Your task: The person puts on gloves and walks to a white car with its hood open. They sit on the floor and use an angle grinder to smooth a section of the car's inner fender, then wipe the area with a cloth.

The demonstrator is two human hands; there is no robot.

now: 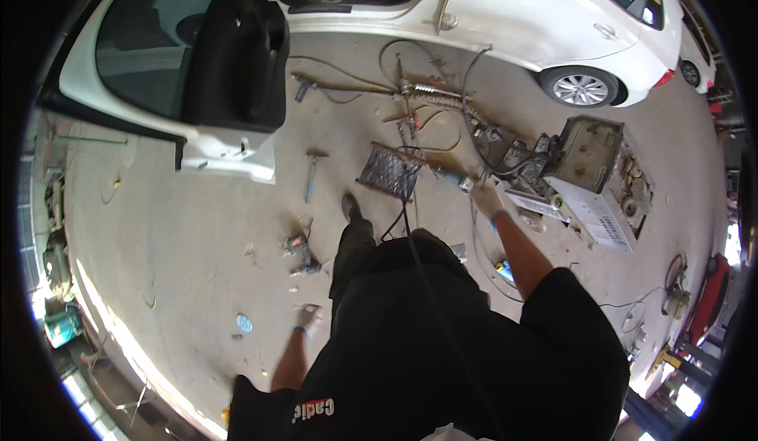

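My right hand, in a pale work glove, reaches forward and is closed around the end of a blue power tool. The tool's front points left, toward a dark, ribbed rectangular mat or crate-like piece on the floor before my feet. My left hand, also gloved, hangs low at my left side. Nothing shows in it, and its fingers look loosely apart. Nearest to that hand is a dark power tool lying on the floor. A hammer with a blue handle lies farther forward.
A white car stands ahead, its open door jutting out at left. Hoses and cables tangle on the floor between me and the car. At right sits a grey machine cabinet with loose parts. A blue disc lies at left.
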